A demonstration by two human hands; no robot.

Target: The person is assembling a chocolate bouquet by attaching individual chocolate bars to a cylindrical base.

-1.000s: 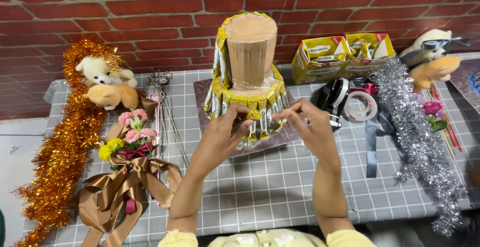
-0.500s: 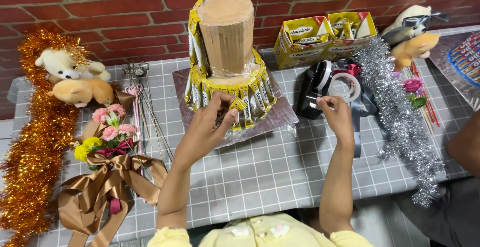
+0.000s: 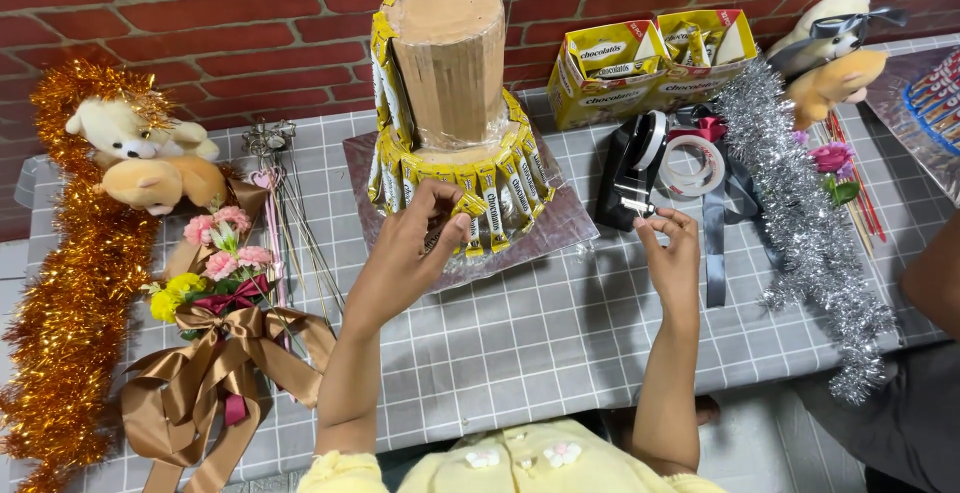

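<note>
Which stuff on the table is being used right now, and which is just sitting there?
Being used:
left hand pressing a yellow packet on the packet tower
right hand at the black tape holder

Just sitting there:
gold tinsel
silver tinsel
teddy bears
flower bunch with brown bow
yellow boxes

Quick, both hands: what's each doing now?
Left hand: fingers pressed on a yellow packet of the tower.
Right hand: pinching at the black tape dispenser.
</note>
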